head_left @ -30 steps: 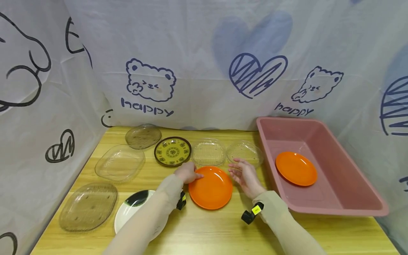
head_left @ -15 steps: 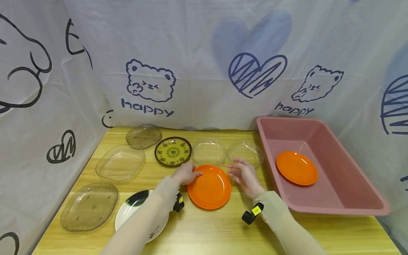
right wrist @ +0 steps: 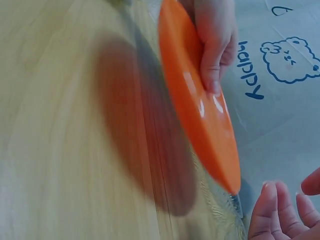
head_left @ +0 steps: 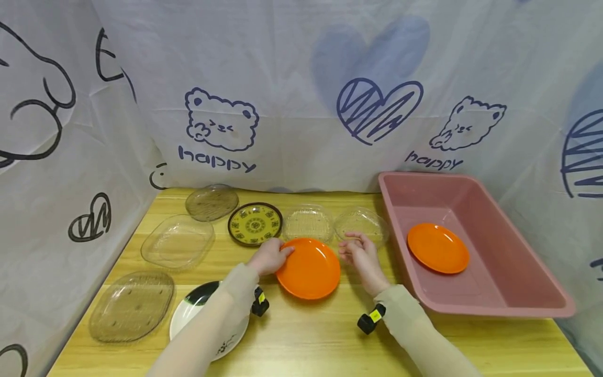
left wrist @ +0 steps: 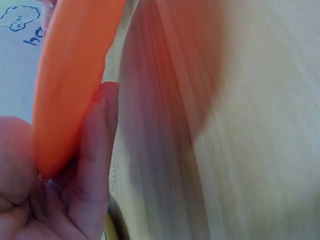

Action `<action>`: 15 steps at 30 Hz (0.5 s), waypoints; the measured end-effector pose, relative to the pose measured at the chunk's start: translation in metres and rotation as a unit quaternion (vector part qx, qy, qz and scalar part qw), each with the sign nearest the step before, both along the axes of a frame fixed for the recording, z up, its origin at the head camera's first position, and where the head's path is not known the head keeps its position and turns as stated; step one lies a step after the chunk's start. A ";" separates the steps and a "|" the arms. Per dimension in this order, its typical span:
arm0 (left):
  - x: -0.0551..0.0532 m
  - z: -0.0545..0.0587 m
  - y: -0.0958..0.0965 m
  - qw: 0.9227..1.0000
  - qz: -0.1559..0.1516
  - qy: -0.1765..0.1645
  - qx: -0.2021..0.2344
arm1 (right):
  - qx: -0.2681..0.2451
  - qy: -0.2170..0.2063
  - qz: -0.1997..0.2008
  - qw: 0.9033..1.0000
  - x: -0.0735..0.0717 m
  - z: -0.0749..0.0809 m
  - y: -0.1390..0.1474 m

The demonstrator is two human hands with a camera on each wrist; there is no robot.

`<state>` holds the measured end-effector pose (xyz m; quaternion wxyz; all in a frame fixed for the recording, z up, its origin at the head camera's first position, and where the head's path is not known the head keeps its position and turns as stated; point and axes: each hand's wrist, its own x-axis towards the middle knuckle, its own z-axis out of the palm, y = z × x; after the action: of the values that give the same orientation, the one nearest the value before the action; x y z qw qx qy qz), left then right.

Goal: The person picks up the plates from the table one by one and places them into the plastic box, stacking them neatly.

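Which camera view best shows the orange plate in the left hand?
The head view: the held orange plate shows nearly its whole round face. The left wrist view cuts it off above; the right wrist view shows it foreshortened.

A wood-grain table (head_left: 301, 340) carries a pink tub (head_left: 490, 310) at its right. Along the far side, left to right, lie a small brownish plate (head_left: 212, 203), a patterned yellow plate (head_left: 256, 224), a clear plate (head_left: 308, 224) and a second clear plate (head_left: 360, 220). At left lies a third clear plate (head_left: 178, 242); nearer, a large brownish plate (head_left: 132, 306) and a partly hidden white plate (head_left: 182, 313).
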<state>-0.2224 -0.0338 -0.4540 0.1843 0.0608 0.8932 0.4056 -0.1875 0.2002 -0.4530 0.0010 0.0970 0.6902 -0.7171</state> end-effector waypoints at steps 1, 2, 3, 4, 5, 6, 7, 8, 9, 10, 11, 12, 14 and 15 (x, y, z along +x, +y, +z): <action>0.000 0.000 -0.001 1.000 0.004 -0.001 0.005 | 0.004 0.004 -0.001 1.000 0.000 0.000 0.000; 0.000 0.000 -0.002 1.000 0.007 -0.002 0.011 | 0.009 0.008 -0.002 1.000 0.000 0.001 -0.001; 0.000 0.001 -0.002 1.000 0.011 -0.003 0.017 | 0.013 0.010 -0.003 1.000 0.000 0.001 -0.001; 0.000 0.001 -0.003 1.000 0.015 -0.003 0.023 | 0.018 0.012 -0.003 1.000 0.000 0.002 -0.002; 0.000 0.001 -0.003 0.999 0.018 -0.002 0.029 | 0.021 0.013 -0.002 1.000 0.000 0.002 -0.002; 0.000 0.002 -0.003 0.999 0.022 -0.001 0.036 | 0.023 0.013 -0.001 1.000 0.000 0.002 -0.002; 0.000 0.002 -0.003 0.999 0.026 0.001 0.043 | 0.026 0.014 0.000 1.000 0.000 0.002 -0.002; 0.000 0.002 -0.003 0.998 0.030 0.004 0.049 | 0.028 0.015 0.002 1.000 0.000 0.002 -0.002; 0.000 0.003 -0.003 0.998 0.034 0.008 0.055 | 0.029 0.016 0.004 0.999 0.000 0.002 -0.002; 0.000 0.003 -0.003 0.997 0.038 0.012 0.061 | 0.031 0.017 0.005 0.999 0.000 0.002 -0.002; 0.000 0.004 -0.003 0.997 0.041 0.016 0.067 | 0.032 0.019 0.005 0.999 0.000 0.002 -0.002; 0.000 0.004 -0.002 0.996 0.044 0.018 0.071 | 0.035 0.021 0.004 0.999 0.000 0.002 -0.002; 0.000 0.005 -0.002 0.996 0.047 0.025 0.077 | 0.042 0.025 0.000 0.999 0.000 0.003 -0.002; 0.000 0.006 -0.001 0.995 0.049 0.025 0.081 | 0.047 0.027 -0.004 0.999 0.000 0.003 -0.002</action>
<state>-0.2224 -0.0351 -0.4479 0.1366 0.0416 0.8637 0.4834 -0.1880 0.1986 -0.4499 -0.0247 0.0805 0.7225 -0.6862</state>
